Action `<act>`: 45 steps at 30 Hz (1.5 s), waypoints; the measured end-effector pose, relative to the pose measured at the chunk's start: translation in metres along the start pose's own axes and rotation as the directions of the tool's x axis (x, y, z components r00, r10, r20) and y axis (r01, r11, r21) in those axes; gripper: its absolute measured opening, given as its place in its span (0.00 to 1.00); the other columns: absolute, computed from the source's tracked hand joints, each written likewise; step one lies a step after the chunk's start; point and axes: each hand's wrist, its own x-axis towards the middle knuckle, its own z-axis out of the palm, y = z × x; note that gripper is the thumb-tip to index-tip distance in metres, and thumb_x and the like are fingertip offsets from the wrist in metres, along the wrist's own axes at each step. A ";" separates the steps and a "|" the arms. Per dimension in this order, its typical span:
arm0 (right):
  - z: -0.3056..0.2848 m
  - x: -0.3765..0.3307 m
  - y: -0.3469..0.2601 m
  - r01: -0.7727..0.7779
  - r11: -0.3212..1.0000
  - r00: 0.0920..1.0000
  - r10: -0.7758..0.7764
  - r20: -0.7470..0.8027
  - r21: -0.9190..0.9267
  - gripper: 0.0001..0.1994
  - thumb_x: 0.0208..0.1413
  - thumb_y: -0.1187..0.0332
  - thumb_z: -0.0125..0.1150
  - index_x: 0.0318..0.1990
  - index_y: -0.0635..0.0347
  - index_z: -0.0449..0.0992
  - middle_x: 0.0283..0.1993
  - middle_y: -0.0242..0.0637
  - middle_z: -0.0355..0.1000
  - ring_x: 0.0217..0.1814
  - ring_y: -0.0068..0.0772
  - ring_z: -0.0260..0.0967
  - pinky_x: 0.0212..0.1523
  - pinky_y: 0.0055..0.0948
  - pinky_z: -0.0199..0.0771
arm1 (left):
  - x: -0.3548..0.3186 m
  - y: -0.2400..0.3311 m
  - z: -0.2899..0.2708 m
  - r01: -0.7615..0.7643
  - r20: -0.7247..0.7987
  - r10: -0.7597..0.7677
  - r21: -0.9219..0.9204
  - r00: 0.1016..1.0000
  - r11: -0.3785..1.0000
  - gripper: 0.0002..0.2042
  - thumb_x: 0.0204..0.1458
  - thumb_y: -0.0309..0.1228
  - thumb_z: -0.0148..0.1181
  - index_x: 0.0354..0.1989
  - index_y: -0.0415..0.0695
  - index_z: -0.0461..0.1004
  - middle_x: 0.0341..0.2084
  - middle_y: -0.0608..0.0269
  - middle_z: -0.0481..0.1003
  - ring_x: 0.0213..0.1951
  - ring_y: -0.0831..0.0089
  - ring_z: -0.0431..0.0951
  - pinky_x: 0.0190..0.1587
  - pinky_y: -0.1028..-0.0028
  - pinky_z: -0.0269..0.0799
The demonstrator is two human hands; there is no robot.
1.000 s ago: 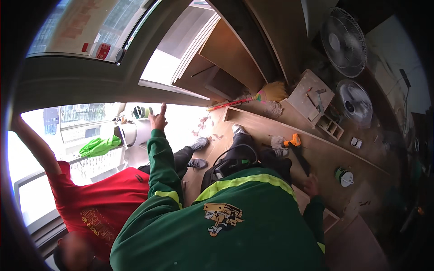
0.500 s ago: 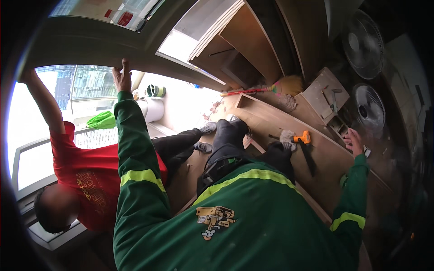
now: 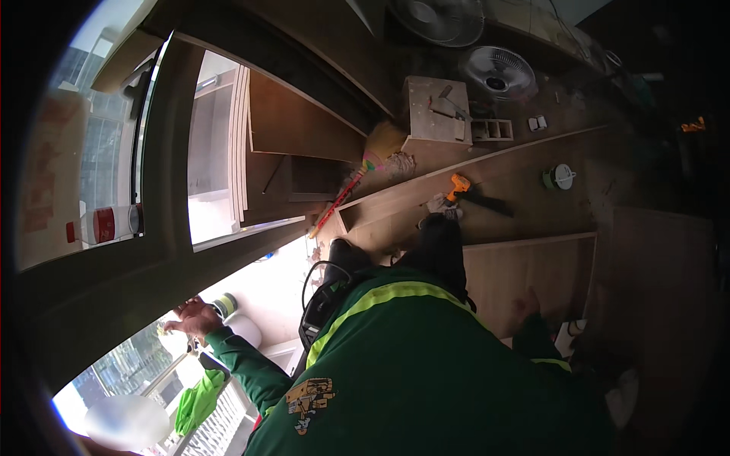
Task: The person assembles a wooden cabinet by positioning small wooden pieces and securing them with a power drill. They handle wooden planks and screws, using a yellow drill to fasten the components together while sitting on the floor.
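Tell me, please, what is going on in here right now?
A person in a green jacket with a yellow reflective stripe is looking down over a carpentry site. Their left hand is pressed against the dark window frame; their right hand hangs empty over a wooden board. Further off, an orange drill and a green-and-white roll lie on long boards, with two fans beyond.

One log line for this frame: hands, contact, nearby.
left hand: on dark window frame | right hand: over wooden panel, contact unclear | nearby: orange drill
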 end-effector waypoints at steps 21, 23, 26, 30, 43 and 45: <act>0.263 0.020 0.124 0.246 0.709 0.960 -0.085 0.266 -0.661 0.22 0.62 0.51 0.59 0.50 0.61 0.75 0.34 0.33 0.72 0.33 0.25 0.70 0.32 0.31 0.74 | -0.039 -0.240 0.061 -0.125 -0.028 -0.935 0.989 0.353 -0.077 0.27 0.60 0.49 0.59 0.59 0.41 0.70 0.45 0.50 0.79 0.45 0.67 0.79 0.44 0.69 0.74; 0.290 0.036 0.118 0.287 0.754 0.943 -0.116 0.311 -0.590 0.22 0.62 0.50 0.59 0.50 0.61 0.76 0.34 0.33 0.72 0.33 0.25 0.70 0.33 0.30 0.74 | -0.053 -0.251 0.054 -0.160 -0.040 -0.944 0.982 0.328 -0.097 0.24 0.61 0.47 0.59 0.57 0.40 0.71 0.44 0.48 0.79 0.45 0.63 0.80 0.46 0.67 0.75; 0.305 0.080 0.132 0.332 0.669 0.923 -0.088 0.374 -0.664 0.25 0.61 0.49 0.59 0.52 0.63 0.76 0.34 0.37 0.75 0.34 0.28 0.72 0.36 0.32 0.75 | -0.082 -0.279 0.046 -0.323 -0.080 -0.957 0.931 0.278 -0.171 0.21 0.62 0.44 0.58 0.55 0.40 0.71 0.44 0.44 0.79 0.47 0.56 0.81 0.50 0.64 0.76; 0.306 0.144 0.163 0.629 0.433 0.778 -0.345 0.526 -0.646 0.25 0.59 0.50 0.60 0.46 0.69 0.77 0.39 0.45 0.79 0.43 0.36 0.76 0.47 0.34 0.73 | -0.120 -0.316 0.028 -0.354 -0.138 -0.984 0.920 0.109 -0.168 0.22 0.62 0.43 0.58 0.57 0.39 0.70 0.45 0.45 0.79 0.48 0.57 0.81 0.51 0.64 0.76; 0.293 0.335 0.205 0.267 -0.308 0.818 -0.428 0.383 -0.913 0.27 0.66 0.42 0.42 0.43 0.58 0.78 0.45 0.52 0.77 0.48 0.59 0.73 0.51 0.52 0.72 | -0.153 -0.354 -0.068 -0.173 -0.036 -0.956 0.981 0.291 -0.089 0.15 0.58 0.38 0.62 0.46 0.40 0.77 0.39 0.52 0.81 0.43 0.56 0.81 0.50 0.63 0.74; 0.291 0.346 0.217 0.277 -0.377 0.771 -0.462 0.438 -0.884 0.30 0.66 0.41 0.40 0.41 0.59 0.79 0.43 0.53 0.77 0.46 0.61 0.73 0.50 0.54 0.72 | -0.148 -0.364 -0.059 -0.225 -0.068 -0.964 0.966 0.256 -0.128 0.14 0.59 0.37 0.61 0.46 0.39 0.76 0.38 0.53 0.80 0.43 0.56 0.80 0.50 0.63 0.73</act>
